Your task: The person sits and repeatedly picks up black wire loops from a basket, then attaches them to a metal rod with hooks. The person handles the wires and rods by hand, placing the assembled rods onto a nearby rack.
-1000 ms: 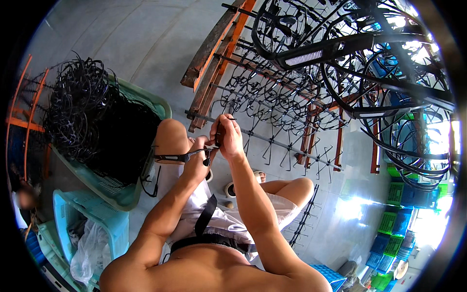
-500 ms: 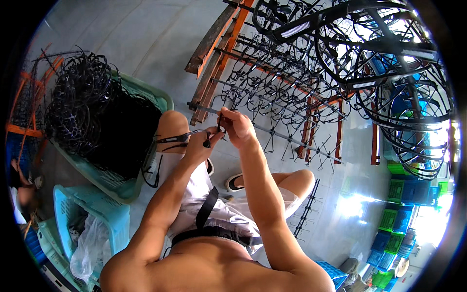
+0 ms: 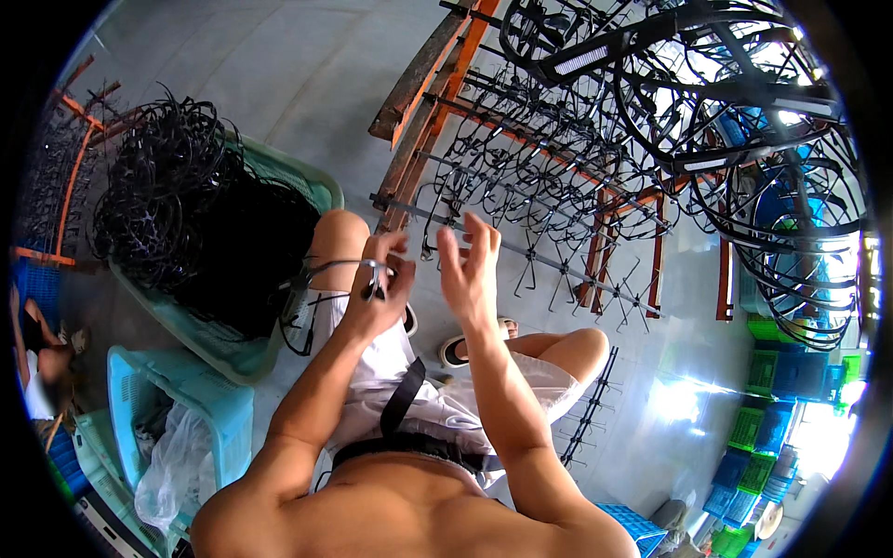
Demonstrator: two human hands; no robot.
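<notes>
Seen from above, a seated person's left hand (image 3: 372, 298) stays closed around a thin black curved wire piece (image 3: 321, 270), held above the left knee just beside a green basket (image 3: 316, 191) heaped with similar black loops. The right hand (image 3: 470, 274), which half a second ago pinched the same piece together with the left, has let go and now hovers open and empty, fingers spread, near the hooks of an orange and black metal rack (image 3: 549, 200) lying on the floor. That release suggests the piece is ready for hanging on the rack.
</notes>
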